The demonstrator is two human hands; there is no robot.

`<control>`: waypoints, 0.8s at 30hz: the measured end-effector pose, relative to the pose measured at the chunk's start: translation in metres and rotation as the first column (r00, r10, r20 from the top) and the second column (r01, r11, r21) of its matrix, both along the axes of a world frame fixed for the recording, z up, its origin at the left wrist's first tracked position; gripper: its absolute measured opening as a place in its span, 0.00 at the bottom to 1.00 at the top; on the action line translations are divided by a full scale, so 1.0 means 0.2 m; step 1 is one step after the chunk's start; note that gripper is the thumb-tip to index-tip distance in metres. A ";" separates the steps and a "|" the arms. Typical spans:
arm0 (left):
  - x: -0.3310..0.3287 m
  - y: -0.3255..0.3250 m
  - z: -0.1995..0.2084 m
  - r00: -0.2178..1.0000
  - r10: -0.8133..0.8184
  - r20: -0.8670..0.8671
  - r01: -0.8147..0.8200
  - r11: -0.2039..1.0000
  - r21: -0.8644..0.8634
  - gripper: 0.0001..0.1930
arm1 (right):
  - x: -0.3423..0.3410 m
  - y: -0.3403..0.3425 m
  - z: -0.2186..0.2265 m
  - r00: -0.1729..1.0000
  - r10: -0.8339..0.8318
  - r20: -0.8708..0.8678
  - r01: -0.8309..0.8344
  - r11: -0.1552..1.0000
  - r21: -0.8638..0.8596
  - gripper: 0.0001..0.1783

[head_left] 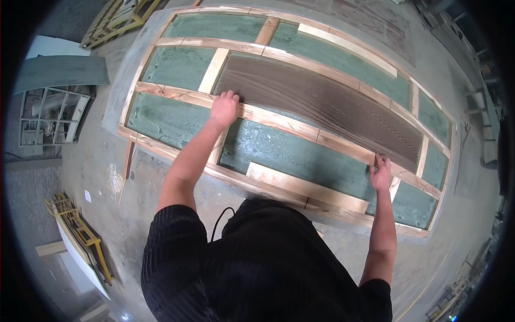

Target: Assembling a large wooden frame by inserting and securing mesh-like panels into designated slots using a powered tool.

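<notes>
A brown ridged sheet (316,102), which looks like honeycomb paper core, lies in the long middle bay of a wooden frame (279,121). My left hand (225,109) rests over the near rail at the sheet's left end, its fingers curled onto the sheet's near edge. At the right end, my right hand (381,173) has its fingers bent and pinched at the near corner of the same sheet. Fingertips of both hands are partly hidden. Green panel (300,153) shows under the frame in the other bays.
Loose pale wood strips lie on the frame, one near (306,187) and one far (348,48). Toward the left stand a metal rack (53,115) and a yellow metal stand (80,231). A wood stick (129,161) juts out below the frame's left corner.
</notes>
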State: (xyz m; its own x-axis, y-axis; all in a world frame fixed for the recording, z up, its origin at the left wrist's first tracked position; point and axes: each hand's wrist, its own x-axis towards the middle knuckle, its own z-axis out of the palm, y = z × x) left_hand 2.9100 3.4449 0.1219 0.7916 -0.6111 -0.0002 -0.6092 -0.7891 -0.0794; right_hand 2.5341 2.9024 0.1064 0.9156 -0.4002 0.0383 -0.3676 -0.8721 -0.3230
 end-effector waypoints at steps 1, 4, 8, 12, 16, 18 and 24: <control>-0.04 -0.01 0.00 0.999 0.044 -0.002 -0.044 0.998 -0.039 0.08 | 0.01 0.01 0.01 1.000 -0.004 -0.005 0.004 1.000 -0.017 0.27; -0.06 -0.04 0.00 0.993 0.115 -0.005 -0.116 0.991 -0.064 0.10 | 0.03 0.04 0.02 1.000 -0.019 -0.016 0.017 0.996 -0.084 0.25; -0.09 -0.11 0.03 0.976 0.213 -0.036 -0.216 0.972 -0.091 0.15 | 0.05 0.02 0.04 1.000 -0.006 0.005 0.006 0.994 -0.114 0.23; -0.12 -0.19 0.10 0.952 0.278 -0.127 -0.274 0.961 0.046 0.28 | 0.11 0.01 0.06 0.999 0.013 -0.030 -0.016 0.994 -0.112 0.21; -0.12 -0.22 0.09 0.951 0.294 -0.093 -0.296 0.955 -0.011 0.30 | 0.15 0.03 0.09 0.994 -0.046 -0.100 0.033 0.991 -0.127 0.18; -0.12 -0.25 0.09 0.957 0.278 -0.079 -0.279 0.960 -0.009 0.32 | 0.16 0.05 0.10 0.991 -0.078 -0.106 0.059 0.984 -0.166 0.16; -0.13 -0.37 0.08 0.939 0.338 -0.064 -0.336 0.941 0.045 0.41 | 0.19 0.09 0.10 0.976 -0.156 -0.152 0.115 0.963 -0.244 0.15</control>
